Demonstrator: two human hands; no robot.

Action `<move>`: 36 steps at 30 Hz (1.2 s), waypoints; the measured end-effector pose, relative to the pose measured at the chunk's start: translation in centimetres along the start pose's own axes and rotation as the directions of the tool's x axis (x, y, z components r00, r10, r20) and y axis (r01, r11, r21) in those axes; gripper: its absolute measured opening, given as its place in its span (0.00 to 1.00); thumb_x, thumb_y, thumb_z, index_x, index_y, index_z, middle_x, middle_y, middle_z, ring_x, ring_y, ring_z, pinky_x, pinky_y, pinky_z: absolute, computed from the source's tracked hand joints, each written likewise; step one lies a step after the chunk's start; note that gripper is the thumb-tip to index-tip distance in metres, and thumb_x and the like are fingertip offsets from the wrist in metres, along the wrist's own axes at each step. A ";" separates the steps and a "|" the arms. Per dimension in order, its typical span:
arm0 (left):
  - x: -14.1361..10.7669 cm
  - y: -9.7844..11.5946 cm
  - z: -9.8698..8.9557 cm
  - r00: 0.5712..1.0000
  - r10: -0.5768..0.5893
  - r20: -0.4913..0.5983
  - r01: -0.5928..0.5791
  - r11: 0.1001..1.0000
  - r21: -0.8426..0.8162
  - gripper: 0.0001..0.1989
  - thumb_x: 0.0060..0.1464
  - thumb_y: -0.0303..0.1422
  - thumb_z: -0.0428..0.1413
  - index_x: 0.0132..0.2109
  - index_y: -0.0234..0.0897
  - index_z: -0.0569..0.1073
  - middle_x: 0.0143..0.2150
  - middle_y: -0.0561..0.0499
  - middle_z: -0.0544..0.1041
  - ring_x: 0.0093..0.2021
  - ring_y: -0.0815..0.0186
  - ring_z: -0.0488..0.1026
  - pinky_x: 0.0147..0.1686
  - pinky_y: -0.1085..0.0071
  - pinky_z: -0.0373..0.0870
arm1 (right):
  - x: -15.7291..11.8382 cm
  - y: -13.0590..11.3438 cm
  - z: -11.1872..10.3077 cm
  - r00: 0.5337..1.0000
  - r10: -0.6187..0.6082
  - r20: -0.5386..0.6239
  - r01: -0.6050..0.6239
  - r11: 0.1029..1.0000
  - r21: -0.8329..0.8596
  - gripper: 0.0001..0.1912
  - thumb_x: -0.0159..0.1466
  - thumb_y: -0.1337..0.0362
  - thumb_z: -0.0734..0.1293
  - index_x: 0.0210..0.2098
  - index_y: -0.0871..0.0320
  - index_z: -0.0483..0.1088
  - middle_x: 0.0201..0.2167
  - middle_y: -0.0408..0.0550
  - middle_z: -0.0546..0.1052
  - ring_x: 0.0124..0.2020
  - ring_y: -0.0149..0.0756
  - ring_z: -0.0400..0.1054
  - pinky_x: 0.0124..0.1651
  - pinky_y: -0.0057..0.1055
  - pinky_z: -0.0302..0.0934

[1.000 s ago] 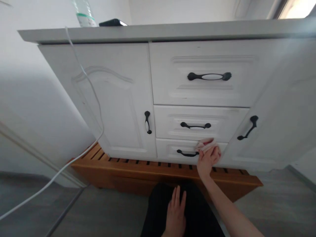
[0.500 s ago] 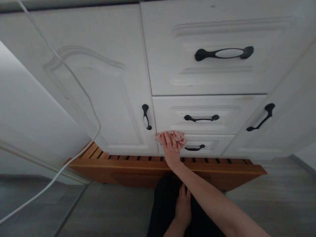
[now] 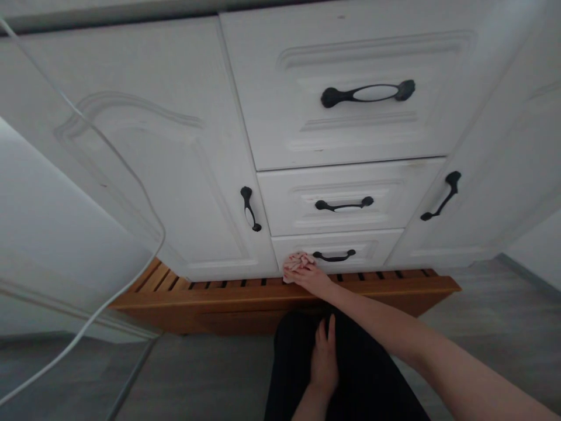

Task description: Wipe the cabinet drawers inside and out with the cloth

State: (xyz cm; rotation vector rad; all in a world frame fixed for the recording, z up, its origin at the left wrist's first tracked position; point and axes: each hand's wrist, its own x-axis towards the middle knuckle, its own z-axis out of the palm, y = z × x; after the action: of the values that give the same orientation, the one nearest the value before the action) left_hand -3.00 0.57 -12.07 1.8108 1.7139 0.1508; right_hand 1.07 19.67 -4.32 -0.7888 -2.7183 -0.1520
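A crumpled pink cloth [image 3: 297, 262] is pressed against the lower left part of the bottom white drawer [image 3: 372, 248], left of its black handle [image 3: 334, 256]. My right hand [image 3: 312, 278] has its fingers on the cloth and holds it there, just above the wooden slatted bench. Lower down, my left hand [image 3: 325, 355] rests on my dark-clothed leg [image 3: 289, 351] with its fingers stretched out and nothing in it.
The low wooden bench [image 3: 245, 299] runs along the cabinet base. Above are two more drawers with black handles [image 3: 368, 93]. Cabinet doors [image 3: 153, 175] stand closed on both sides. A white cable [image 3: 94, 316] hangs across the left side down to the grey floor [image 3: 210, 380].
My right hand has moved the cloth down from the bottom drawer's top edge to its lower left corner. The view has shifted slightly. My left hand stays on my leg.
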 end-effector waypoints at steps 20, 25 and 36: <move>0.1 1.4 -0.1 0.998 0.013 0.068 -0.011 0.999 -0.035 0.44 0.56 0.15 0.40 0.75 0.49 0.42 0.76 0.41 0.53 0.71 0.59 0.59 0.65 0.64 0.61 | 2.5 -1.3 -10.3 0.951 -0.238 -0.197 0.204 0.963 -0.175 0.20 0.73 0.70 0.58 0.61 0.55 0.70 0.62 0.48 0.74 0.65 0.37 0.63 0.66 0.40 0.57; 0.0 0.3 0.2 1.000 -0.010 0.001 0.010 0.998 -0.057 0.43 0.57 0.14 0.34 0.75 0.49 0.40 0.76 0.41 0.52 0.72 0.62 0.58 0.66 0.67 0.59 | 4.0 3.8 -11.6 0.923 -0.382 -0.057 0.377 0.923 -0.079 0.20 0.71 0.71 0.59 0.58 0.49 0.72 0.58 0.40 0.77 0.60 0.32 0.68 0.65 0.42 0.60; -0.1 -0.2 0.5 1.000 -0.006 0.009 0.006 0.999 -0.034 0.45 0.56 0.14 0.40 0.75 0.48 0.38 0.75 0.41 0.54 0.71 0.62 0.60 0.65 0.69 0.61 | -9.5 10.2 -15.5 0.977 -0.209 -0.030 0.187 0.925 -0.330 0.26 0.68 0.69 0.63 0.65 0.54 0.67 0.57 0.49 0.78 0.58 0.41 0.67 0.63 0.44 0.53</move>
State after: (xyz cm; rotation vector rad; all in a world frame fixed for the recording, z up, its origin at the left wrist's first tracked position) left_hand -2.95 0.26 -12.54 1.7795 1.7007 0.1680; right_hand 18.22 20.57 7.45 -0.5736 -2.7410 -0.6764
